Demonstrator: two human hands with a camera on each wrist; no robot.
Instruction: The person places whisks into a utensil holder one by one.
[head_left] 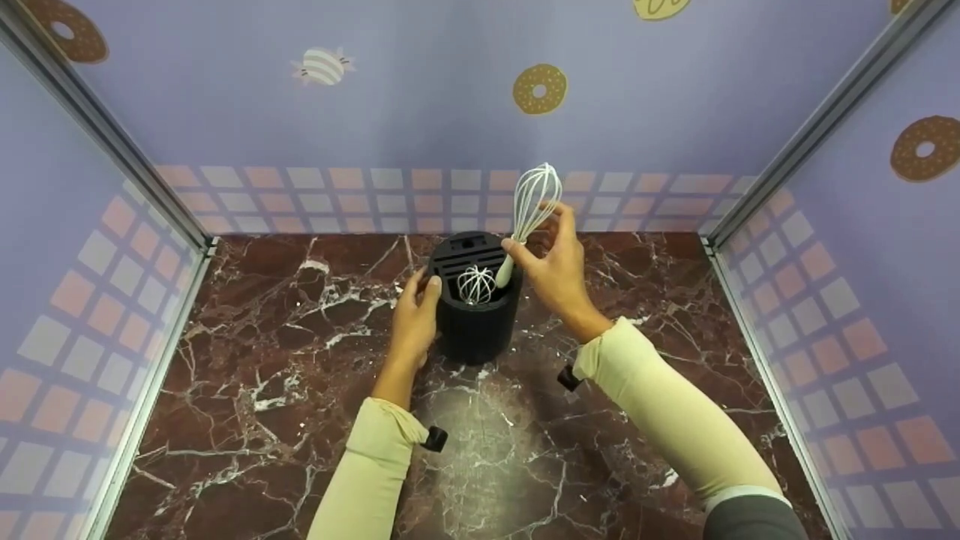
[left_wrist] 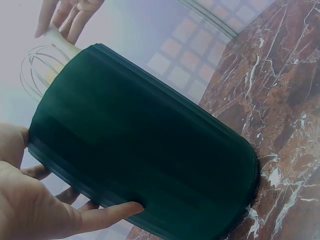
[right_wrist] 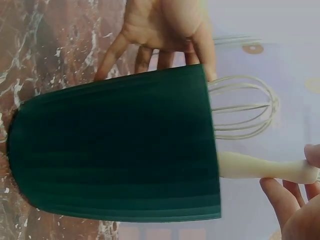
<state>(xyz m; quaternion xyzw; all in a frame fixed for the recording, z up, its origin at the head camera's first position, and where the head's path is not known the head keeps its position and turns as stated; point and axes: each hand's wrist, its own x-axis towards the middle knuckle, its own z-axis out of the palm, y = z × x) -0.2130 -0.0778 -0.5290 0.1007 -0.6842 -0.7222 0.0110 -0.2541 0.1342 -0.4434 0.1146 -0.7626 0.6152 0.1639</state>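
Note:
A round black utensil holder (head_left: 475, 334) with a slotted top stands upright; the wrist views tint it dark green. A small wire whisk (head_left: 476, 285) sits in its front opening, only the wire head showing. My left hand (head_left: 415, 319) rests against the holder's left side, thumb at the rim, fingers spread along the wall (left_wrist: 140, 135). My right hand (head_left: 556, 266) pinches a larger whisk (head_left: 537, 196) near where the pale handle (right_wrist: 250, 166) meets the wires. This whisk is tilted, wires up, its handle end inside the holder's opening beside the small whisk.
The holder stands on a dark red marble-patterned surface (head_left: 300, 360). Behind rises a purple wall (head_left: 427, 112) with doughnut prints and checks. Side panels (head_left: 847, 262) with metal edge strips flank the surface. Small black devices (head_left: 434, 439) are strapped at both wrists.

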